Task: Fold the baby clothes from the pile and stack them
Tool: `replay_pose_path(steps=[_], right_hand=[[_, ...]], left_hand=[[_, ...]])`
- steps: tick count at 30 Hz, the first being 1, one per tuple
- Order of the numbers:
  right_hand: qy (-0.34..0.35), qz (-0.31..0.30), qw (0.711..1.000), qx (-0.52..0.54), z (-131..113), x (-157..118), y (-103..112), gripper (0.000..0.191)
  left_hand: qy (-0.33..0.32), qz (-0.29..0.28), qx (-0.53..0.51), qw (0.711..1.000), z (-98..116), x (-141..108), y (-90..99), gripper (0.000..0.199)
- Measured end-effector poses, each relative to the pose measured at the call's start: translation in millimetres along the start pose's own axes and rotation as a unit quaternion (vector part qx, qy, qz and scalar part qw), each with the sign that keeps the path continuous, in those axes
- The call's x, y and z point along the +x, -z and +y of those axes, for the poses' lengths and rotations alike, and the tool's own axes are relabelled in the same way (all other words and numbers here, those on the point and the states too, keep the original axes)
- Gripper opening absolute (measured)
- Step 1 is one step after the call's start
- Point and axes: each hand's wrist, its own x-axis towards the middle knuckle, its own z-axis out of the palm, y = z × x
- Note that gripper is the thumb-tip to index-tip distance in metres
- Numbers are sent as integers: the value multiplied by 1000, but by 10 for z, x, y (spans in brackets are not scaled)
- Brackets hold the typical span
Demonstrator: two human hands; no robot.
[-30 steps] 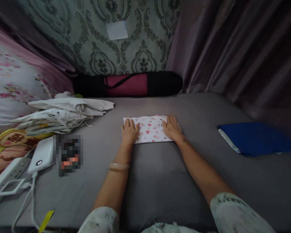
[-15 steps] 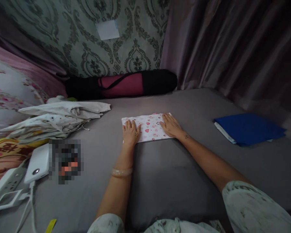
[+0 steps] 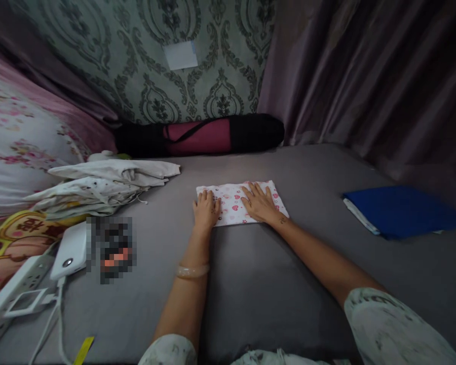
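A folded white cloth (image 3: 231, 200) printed with pink and red hearts lies flat on the grey bed sheet (image 3: 258, 284). My left hand (image 3: 206, 209) rests palm down on its left end, fingers stretched out. On the cloth's right half lies my right hand (image 3: 259, 203), flat with fingers spread, leaving the right end uncovered. Neither hand grips the cloth. What lies under the palms is hidden.
Folded blue fabric (image 3: 403, 210) lies to the right. At left are heaped pale clothes (image 3: 110, 180), a white power bank (image 3: 70, 251), a power strip (image 3: 19, 289) with cables, and a blurred-out object. A black and maroon long bag (image 3: 197, 137) lies along the wall.
My right hand has slid left across the cloth, away from its right edge, and its fingers are spread wider. My left hand stays at the left end. The view has shifted slightly.
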Motion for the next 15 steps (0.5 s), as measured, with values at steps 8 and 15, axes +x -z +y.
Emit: replay_pose_path(steps=[8,15], right_hand=[[16,-3,1000,26,-270,161,19,60],[14,-16,999,44,-388,257,-177,64]], left_hand=[[-6,56,-131,990,-182,144,-95,41],[79,94,-260,958,-318,189,-12,42]])
